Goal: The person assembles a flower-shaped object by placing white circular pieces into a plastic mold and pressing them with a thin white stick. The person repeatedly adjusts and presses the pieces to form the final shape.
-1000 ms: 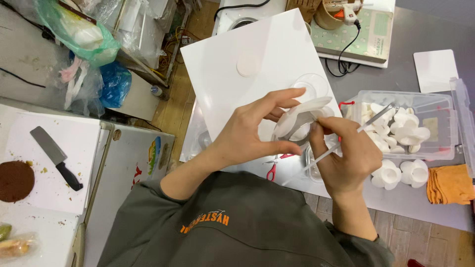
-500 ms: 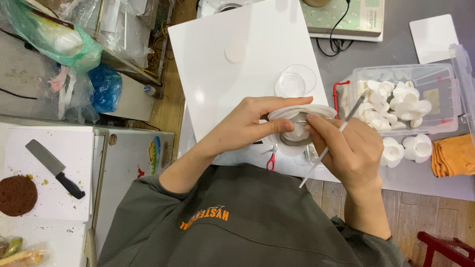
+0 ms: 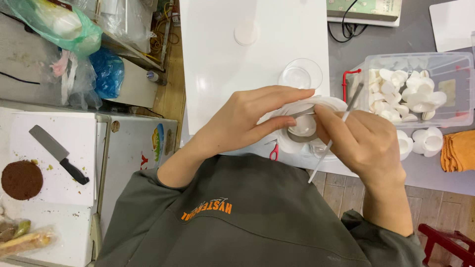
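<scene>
**Two hands close on a small white dish**

While the person leaned over the bench [image 3: 425, 170], the left hand [image 3: 247, 118] curled around a small white dish [image 3: 303, 124], fingers stretched along its far rim and thumb under its near side, so the dish was held just above the bench's near edge. The right hand [image 3: 363, 141] was closed in a pinch on a thin white stick-like tool [image 3: 330, 143], which slanted from the wrist side up past the fingertips; its far end lay near the plastic tub. The right fingertips met the dish's right rim. Whether the tool's tip touched the dish could not be told.

Just beneath the hands, red-handled scissors [image 3: 273, 152] lay partly hidden on the bench. To the right, two loose white cups [image 3: 429, 141] sat beside a folded orange cloth [image 3: 460, 151]. Beyond the hands stood an empty clear round container [image 3: 300, 75] on a white board [image 3: 222, 54], with a flat white disc [image 3: 246, 32] farther up the board. A clear plastic tub [image 3: 448, 69] full of white cups stood to the right of the board.

Off to the left, well apart, a cleaver [image 3: 58, 154] and a round brown cake [image 3: 21, 179] rested on a white surface.
</scene>
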